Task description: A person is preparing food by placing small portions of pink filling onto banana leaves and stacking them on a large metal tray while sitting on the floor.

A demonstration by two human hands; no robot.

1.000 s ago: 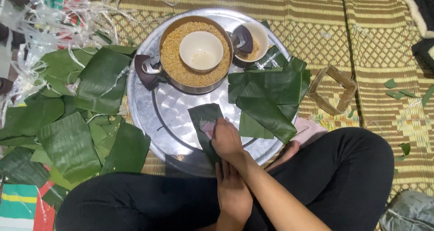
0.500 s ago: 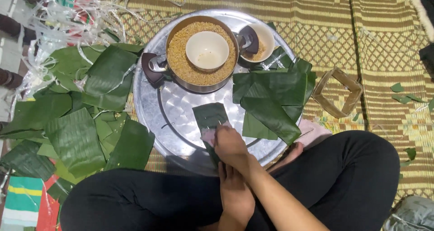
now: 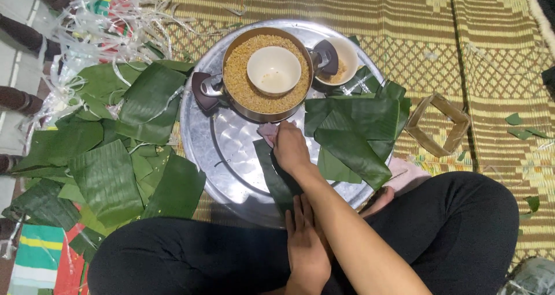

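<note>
A long dark green banana leaf strip [image 3: 270, 176] lies on the round metal tray [image 3: 231, 156] in front of my crossed legs. My right hand [image 3: 290, 147] rests on the strip's far end and presses a small pink cloth [image 3: 266, 130] against it, just short of the pot. My left hand [image 3: 306, 243] lies with its fingers flat on the strip's near end at the tray's edge. A metal pot [image 3: 267, 75] full of yellowish grain stands at the back of the tray, with a white bowl [image 3: 273, 71] sitting in the grain.
A stack of cut leaves [image 3: 355, 130] lies on the tray's right side, behind it a second small bowl [image 3: 346, 64]. Many loose leaves [image 3: 110, 156] cover the mat at left, with white plastic strings [image 3: 110, 23] beyond. A square leaf-strip frame [image 3: 437, 124] sits on the woven mat at right.
My right hand has slid with the cloth along the leaf strip away from me toward the pot. My left hand stays on the strip's near end.
</note>
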